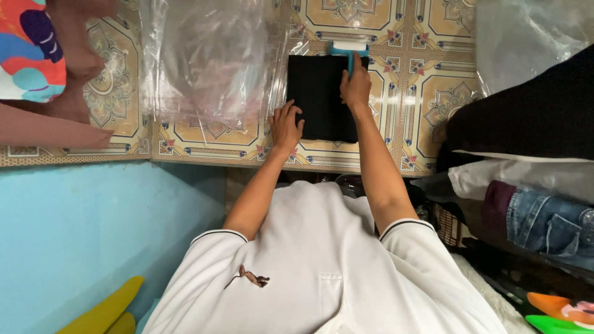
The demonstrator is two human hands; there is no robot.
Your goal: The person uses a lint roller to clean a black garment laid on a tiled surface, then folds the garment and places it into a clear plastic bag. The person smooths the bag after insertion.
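Note:
A folded black cloth [318, 93] lies flat on the patterned tile floor [427, 105]. My left hand [285, 125] rests with fingers spread on the cloth's near left edge, pressing it down. My right hand [356, 85] grips the handle of a light blue lint roller [348, 49], whose white head sits at the cloth's far edge.
Clear plastic bags [210, 59] lie on the floor left of the cloth. Another person's arm [55, 127] and colourful garment [28, 49] are at the far left. A pile of dark clothes and jeans [544, 216] sits at the right. A blue wall [93, 229] is below left.

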